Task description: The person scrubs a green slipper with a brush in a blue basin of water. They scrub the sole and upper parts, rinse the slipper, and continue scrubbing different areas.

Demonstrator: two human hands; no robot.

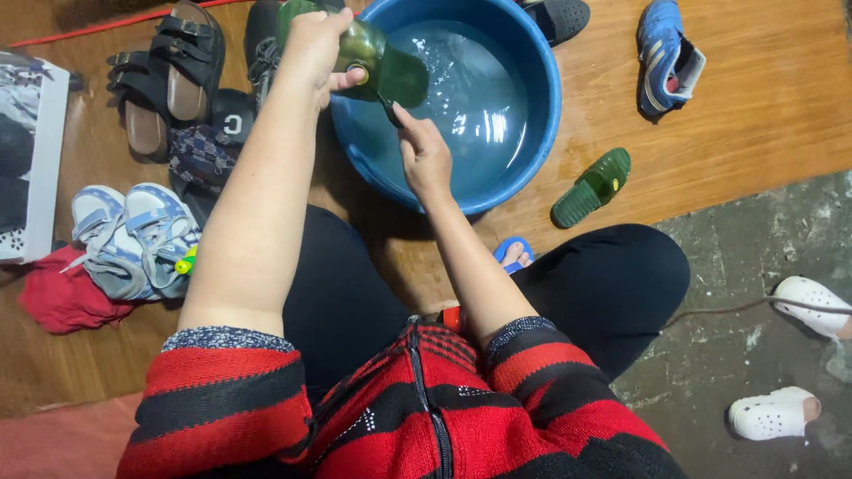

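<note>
A green rubber slipper is held over the near rim of a blue basin that holds clear water. My left hand grips the slipper's heel end from above. My right hand is closed on a thin dark tool, probably a brush, whose tip touches the slipper's lower edge. The tool itself is mostly hidden. The matching green slipper lies sole up on the wooden floor, right of the basin.
Black sandals, dark shoes, small blue-white sandals and a red cloth lie at the left. A blue sports shoe lies at the far right, white clogs on the concrete at the right.
</note>
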